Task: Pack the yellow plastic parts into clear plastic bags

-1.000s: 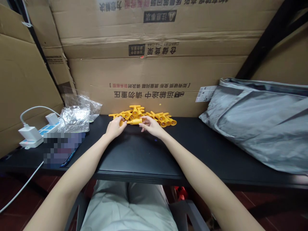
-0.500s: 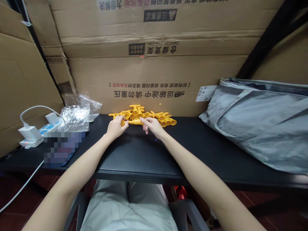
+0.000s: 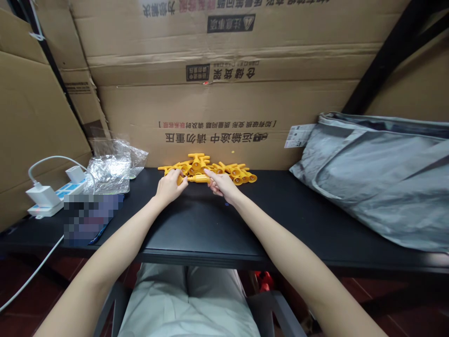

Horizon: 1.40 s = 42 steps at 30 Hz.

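Above the black table, my left hand (image 3: 170, 186) pinches a yellow plastic piece (image 3: 180, 179), mostly covered by the fingers. My right hand (image 3: 221, 184) grips the right end of a yellow ribbed handle (image 3: 199, 179), which lies level between the hands. Its narrow left end meets the piece in my left hand; whether they are joined I cannot tell. Just behind my hands lies a pile of yellow T-shaped plastic pieces (image 3: 196, 161) with round hollow ends. More of these yellow pieces (image 3: 238, 174) spread to the right, close to my right hand.
Cardboard (image 3: 224, 103) stands along the back of the black table (image 3: 203, 229). To the left are a power strip (image 3: 72, 188) with plugs and a cable, crumpled clear plastic (image 3: 112, 166) and a blurred dark packet (image 3: 93, 219). A large grey bag (image 3: 372, 182) fills the right side.
My right hand's fingers have curled in slightly around the ribbed handle's end, showing a bit more of the handle. My left hand has stayed almost still.
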### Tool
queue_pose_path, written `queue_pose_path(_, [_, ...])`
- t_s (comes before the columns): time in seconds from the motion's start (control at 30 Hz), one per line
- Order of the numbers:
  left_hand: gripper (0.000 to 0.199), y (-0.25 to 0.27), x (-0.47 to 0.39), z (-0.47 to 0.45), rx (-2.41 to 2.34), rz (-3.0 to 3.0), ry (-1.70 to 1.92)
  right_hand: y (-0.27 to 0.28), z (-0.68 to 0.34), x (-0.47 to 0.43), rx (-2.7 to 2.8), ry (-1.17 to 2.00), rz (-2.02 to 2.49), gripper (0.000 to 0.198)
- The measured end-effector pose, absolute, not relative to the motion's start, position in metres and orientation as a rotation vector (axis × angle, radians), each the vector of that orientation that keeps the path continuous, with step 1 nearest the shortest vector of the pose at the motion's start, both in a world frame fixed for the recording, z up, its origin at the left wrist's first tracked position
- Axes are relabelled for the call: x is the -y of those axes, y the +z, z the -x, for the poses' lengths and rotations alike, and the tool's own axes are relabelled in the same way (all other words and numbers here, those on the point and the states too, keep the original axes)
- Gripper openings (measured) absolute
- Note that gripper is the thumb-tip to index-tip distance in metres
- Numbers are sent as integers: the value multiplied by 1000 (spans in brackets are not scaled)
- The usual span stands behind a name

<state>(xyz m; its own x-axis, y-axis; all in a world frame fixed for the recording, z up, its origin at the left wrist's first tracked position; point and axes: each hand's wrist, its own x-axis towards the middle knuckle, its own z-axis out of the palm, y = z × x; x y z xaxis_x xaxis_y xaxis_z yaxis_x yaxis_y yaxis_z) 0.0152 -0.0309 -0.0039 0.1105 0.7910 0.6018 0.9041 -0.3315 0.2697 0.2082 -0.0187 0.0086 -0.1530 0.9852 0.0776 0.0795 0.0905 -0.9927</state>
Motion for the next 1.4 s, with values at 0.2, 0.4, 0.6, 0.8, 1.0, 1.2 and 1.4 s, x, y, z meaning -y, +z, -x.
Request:
queue_pose_path(0.2, [21,-4,32,-16,1717,2200,-989,9,-208,19,1372,1276,1154,49])
queue_pose_path(0.4, [22,-4,32,-17,1719,2197,-957,10,-208,20,1331,1329,1171,49])
queue_pose_path(0.6, [22,-5,31,-16,1730,2195,-942,9,-208,19,1321,1357,1182,49])
queue_pose_path(0.8, [23,-4,31,-16,1732,2197,-932,7,-208,18,1312,1388,1161,48])
queue_pose_path(1.0, [25,-3,33,-18,1740,2181,-896,11,-208,20,1270,1432,1183,47])
queue_pose_path(1.2, [27,-5,32,-18,1733,2175,-878,12,-208,20,1280,1447,1210,49])
queue_pose_path(1.4, [27,-4,32,-17,1734,2181,-884,12,-208,19,1271,1465,1245,48])
